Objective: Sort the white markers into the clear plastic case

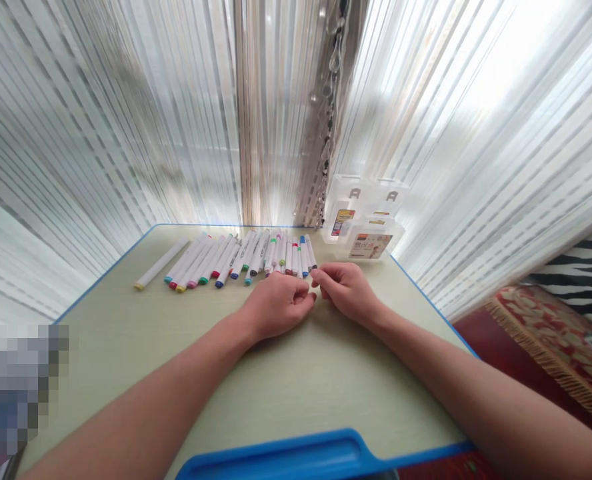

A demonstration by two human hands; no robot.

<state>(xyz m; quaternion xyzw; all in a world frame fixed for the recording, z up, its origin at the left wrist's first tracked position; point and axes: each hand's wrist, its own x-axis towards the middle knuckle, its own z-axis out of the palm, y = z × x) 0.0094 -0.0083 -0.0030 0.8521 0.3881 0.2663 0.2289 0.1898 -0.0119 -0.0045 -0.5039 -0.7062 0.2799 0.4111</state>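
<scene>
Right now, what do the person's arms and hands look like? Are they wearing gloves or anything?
No gloves: the left hand and right hand are both bare. The left forearm and right forearm are bare too, with no sleeve, watch or bracelet showing. Some fingers are hidden, so I can't rule out rings.

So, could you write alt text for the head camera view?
A person's left hand and right hand, loosely curled, are close together over a pale table near a row of white markers with coloured ends. Behind are clear plastic cases and a string curtain.
</scene>
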